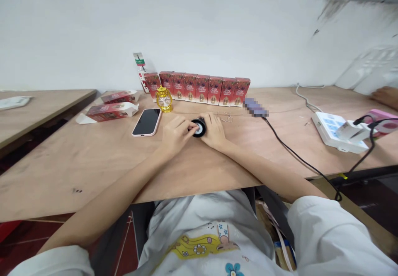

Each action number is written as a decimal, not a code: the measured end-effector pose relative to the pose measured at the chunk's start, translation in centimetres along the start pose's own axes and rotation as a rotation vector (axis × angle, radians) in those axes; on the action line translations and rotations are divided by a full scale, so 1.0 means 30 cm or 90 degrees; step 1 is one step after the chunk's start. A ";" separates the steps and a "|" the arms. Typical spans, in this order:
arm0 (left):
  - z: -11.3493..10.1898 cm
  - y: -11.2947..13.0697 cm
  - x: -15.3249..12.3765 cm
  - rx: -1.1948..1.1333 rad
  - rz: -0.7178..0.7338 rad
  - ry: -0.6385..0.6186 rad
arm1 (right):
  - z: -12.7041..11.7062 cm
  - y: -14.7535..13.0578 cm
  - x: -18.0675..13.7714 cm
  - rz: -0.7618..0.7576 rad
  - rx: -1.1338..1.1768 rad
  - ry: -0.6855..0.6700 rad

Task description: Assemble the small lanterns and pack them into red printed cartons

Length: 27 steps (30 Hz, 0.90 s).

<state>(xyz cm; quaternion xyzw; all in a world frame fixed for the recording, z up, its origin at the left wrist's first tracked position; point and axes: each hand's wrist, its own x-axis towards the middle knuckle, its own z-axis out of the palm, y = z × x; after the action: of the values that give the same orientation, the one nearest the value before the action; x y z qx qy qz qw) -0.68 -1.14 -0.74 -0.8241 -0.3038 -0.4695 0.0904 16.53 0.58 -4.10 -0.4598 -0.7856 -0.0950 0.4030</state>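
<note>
Both my hands meet at the middle of the wooden table [93,159] around a small black round object [199,127] with a pale centre. My left hand [175,134] curls its fingers against its left side. My right hand [214,130] wraps its right side. Behind them stands a small gold toy lantern [164,99]. A black phone in a pink case [146,122] lies face up to the left. A thin wire loop [226,118] lies just right of my right hand.
A row of several red boxes [202,88] stands along the wall. Two red boxes [110,111] lie open at the left. A white power strip [337,131] with plugs and a black cable [295,155] sit at right. Another person's hand [385,96] shows at far right.
</note>
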 end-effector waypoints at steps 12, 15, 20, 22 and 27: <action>0.015 -0.013 0.029 -0.358 -0.397 -0.015 | -0.010 -0.005 -0.001 0.000 -0.014 -0.036; 0.014 -0.016 0.038 -0.444 -0.484 -0.073 | -0.015 -0.011 0.000 -0.007 -0.010 -0.043; 0.025 -0.056 0.039 -0.510 -0.532 -0.042 | -0.007 0.014 0.008 0.043 0.034 -0.015; 0.038 -0.099 0.027 -0.481 -0.521 0.001 | -0.003 0.042 0.015 0.088 0.048 0.016; 0.081 -0.208 -0.009 -0.258 -0.484 -0.142 | 0.002 0.106 0.030 0.165 0.039 0.065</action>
<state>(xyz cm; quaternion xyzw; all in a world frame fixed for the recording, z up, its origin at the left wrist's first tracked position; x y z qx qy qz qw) -2.71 4.79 -3.13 -0.7008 -0.4948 -0.4275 -0.2853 18.81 2.97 -4.18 -0.5395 -0.7007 -0.0411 0.4650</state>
